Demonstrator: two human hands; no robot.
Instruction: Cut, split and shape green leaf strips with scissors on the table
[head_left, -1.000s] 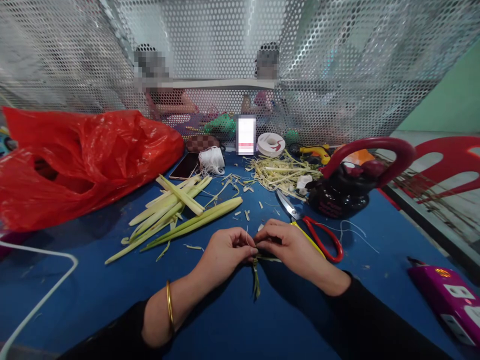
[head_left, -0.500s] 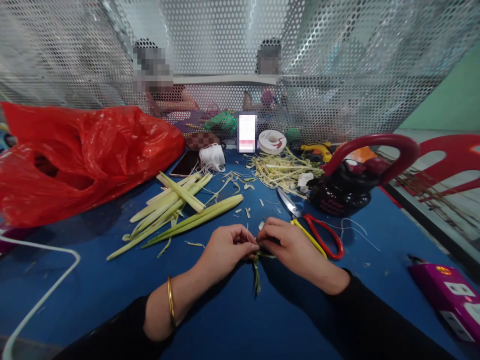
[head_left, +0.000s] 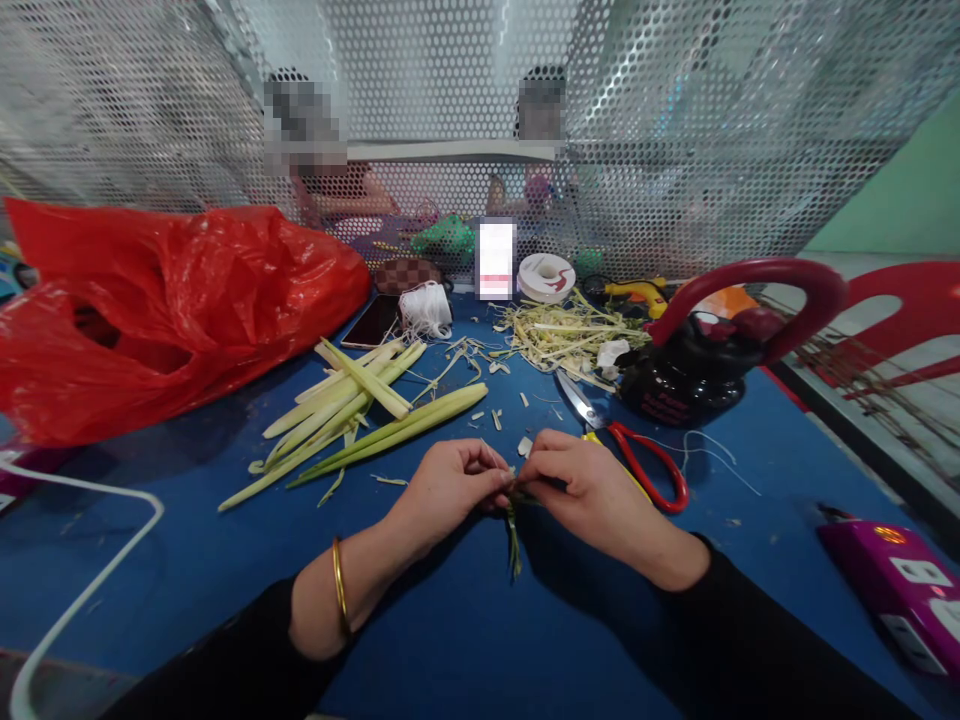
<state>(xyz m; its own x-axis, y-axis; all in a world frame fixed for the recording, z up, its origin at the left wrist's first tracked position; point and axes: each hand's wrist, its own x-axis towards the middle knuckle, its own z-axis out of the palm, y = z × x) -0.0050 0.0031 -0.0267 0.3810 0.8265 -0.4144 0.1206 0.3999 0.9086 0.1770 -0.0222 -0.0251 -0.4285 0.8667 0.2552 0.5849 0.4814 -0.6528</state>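
Note:
My left hand [head_left: 450, 487] and my right hand [head_left: 581, 490] meet over the blue table [head_left: 480, 640], fingers pinched together on a small green leaf piece [head_left: 513, 535] whose thin ends hang down between them. A gold bangle sits on my left wrist. Just behind my right hand lie red-handled scissors [head_left: 637, 462], blades pointing away. Long pale green leaf strips [head_left: 360, 410] lie in a loose pile ahead and left of my left hand.
A crumpled red plastic bag [head_left: 165, 310] fills the left. A black kettle with a red handle [head_left: 705, 370] stands right, a purple power strip [head_left: 896, 580] nearer. Leaf shavings [head_left: 562, 340], white thread [head_left: 425, 310], a phone [head_left: 373, 322] and tape roll [head_left: 546, 278] lie by the perforated screen; two people sit behind.
Both hands stay pinched on the leaf piece with small finger shifts; the view has tilted slightly, so everything sits a little higher in frame.

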